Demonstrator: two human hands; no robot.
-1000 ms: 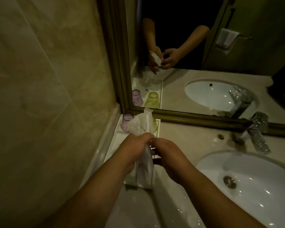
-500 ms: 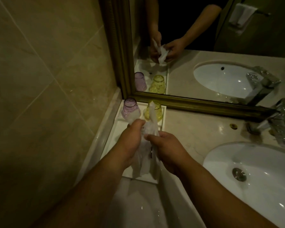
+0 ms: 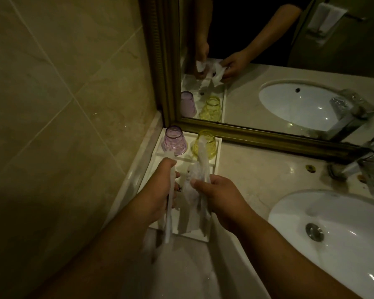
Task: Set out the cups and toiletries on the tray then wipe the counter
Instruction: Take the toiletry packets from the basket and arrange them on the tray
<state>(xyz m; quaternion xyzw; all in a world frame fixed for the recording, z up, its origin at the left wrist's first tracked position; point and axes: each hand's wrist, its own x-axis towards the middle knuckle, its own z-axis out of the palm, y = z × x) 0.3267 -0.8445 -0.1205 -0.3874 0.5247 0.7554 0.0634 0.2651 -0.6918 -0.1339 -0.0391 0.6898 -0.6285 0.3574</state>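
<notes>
A white tray lies on the counter in the corner by the wall and mirror. At its far end a purple cup and a yellow cup stand upside down side by side. Above the tray's near half, my left hand grips a thin white strip of wrapper that hangs down. My right hand holds the larger white plastic packet, which reaches up in front of the yellow cup. What is inside the packet is hidden.
A white oval sink is set in the beige stone counter to the right. A chrome tap stands behind it. The gold-framed mirror runs along the back, and a tiled wall closes the left side.
My hands have pulled apart: the wrapper that both held together is now split into a strip in the left hand and the packet in the right. The view has tilted down and moved closer.
</notes>
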